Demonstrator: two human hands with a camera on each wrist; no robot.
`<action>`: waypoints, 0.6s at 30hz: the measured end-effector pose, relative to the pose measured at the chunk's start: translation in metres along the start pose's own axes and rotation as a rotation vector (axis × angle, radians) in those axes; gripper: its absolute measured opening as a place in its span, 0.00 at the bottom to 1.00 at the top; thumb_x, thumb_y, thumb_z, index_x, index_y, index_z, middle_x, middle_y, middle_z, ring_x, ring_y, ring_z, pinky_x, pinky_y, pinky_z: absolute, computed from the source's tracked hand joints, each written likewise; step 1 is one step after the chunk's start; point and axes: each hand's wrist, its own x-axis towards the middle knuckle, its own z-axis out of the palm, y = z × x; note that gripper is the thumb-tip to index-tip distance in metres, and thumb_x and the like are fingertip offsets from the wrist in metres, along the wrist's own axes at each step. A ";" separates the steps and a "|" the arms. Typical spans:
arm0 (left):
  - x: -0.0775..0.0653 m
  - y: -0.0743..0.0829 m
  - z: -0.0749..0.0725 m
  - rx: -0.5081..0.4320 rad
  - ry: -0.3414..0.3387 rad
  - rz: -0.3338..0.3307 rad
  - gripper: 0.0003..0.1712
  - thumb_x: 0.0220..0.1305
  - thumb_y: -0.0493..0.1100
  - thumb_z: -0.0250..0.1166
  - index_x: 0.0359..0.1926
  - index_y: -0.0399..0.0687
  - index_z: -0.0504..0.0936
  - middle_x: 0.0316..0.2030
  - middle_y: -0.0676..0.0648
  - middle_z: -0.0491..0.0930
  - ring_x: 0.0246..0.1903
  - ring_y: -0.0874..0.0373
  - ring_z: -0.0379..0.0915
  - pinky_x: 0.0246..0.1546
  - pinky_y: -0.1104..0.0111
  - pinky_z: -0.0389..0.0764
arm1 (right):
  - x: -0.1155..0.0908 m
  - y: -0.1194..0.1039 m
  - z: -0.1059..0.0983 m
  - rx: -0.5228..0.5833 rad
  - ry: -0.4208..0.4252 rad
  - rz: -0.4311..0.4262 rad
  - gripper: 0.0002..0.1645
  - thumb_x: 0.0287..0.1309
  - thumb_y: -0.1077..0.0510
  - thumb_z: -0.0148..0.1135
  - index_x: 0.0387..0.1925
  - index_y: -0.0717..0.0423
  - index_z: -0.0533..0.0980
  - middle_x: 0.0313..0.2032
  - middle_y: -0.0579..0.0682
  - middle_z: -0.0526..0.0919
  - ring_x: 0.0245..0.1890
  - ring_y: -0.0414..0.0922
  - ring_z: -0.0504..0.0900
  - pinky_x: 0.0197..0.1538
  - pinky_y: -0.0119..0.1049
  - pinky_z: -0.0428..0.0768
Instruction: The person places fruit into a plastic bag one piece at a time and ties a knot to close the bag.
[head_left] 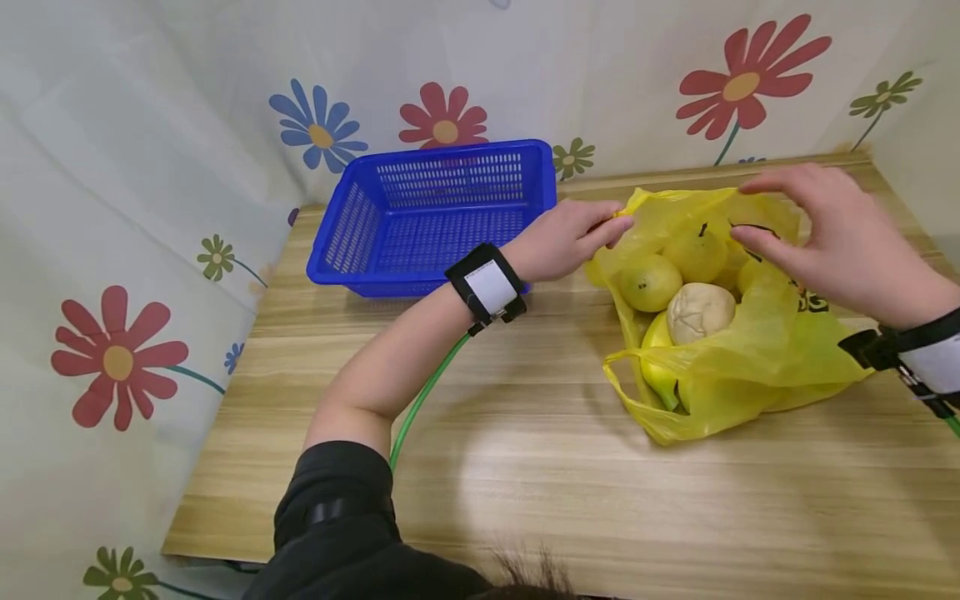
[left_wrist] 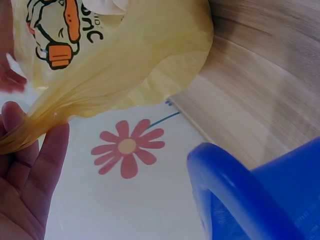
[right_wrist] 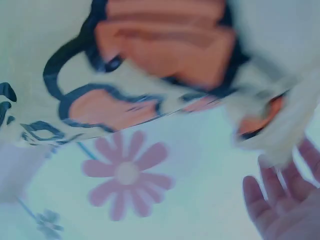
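A thin yellow plastic bag (head_left: 780, 358) lies on the table with its mouth spread. Inside are round yellowish fruits, one a stemmed fruit (head_left: 693, 254), along with a beige wrinkled ball-shaped thing (head_left: 701, 312) and a yellow banana-like fruit (head_left: 658, 358). My left hand (head_left: 566, 237) pinches the bag's left rim; the left wrist view shows the plastic gathered between fingers and thumb. At the far right rim, my right hand (head_left: 847, 225) has thumb and fingers spread apart. Its fingers (right_wrist: 297, 190) are against or just beside the plastic; actual contact is unclear.
A blue slotted basket (head_left: 431, 283) stands left of the bag, just beyond my left forearm, with nothing in it. The wooden table (head_left: 480, 467) meets a flower-patterned curtain at its back and left. A green cable (head_left: 427, 392) runs from the left wrist strap.
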 end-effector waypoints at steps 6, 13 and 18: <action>-0.001 -0.008 -0.001 -0.025 0.018 -0.021 0.17 0.77 0.47 0.48 0.29 0.46 0.70 0.20 0.49 0.63 0.21 0.56 0.64 0.26 0.72 0.60 | -0.026 -0.034 0.026 -0.127 -0.097 -0.451 0.25 0.53 0.45 0.71 0.44 0.59 0.80 0.42 0.53 0.81 0.46 0.54 0.77 0.52 0.53 0.69; -0.005 -0.010 0.003 -0.048 0.017 -0.025 0.17 0.77 0.47 0.48 0.29 0.46 0.70 0.21 0.49 0.65 0.22 0.57 0.66 0.26 0.72 0.61 | -0.041 -0.041 0.056 -0.241 -0.291 -0.490 0.23 0.45 0.49 0.77 0.38 0.57 0.79 0.28 0.44 0.80 0.31 0.45 0.78 0.46 0.50 0.74; -0.010 -0.013 0.005 -0.093 0.025 -0.026 0.18 0.77 0.47 0.47 0.29 0.46 0.71 0.22 0.48 0.69 0.23 0.56 0.67 0.26 0.71 0.61 | -0.044 -0.030 0.048 -0.230 -0.311 -0.337 0.16 0.54 0.59 0.71 0.23 0.48 0.69 0.17 0.37 0.63 0.19 0.37 0.66 0.27 0.38 0.69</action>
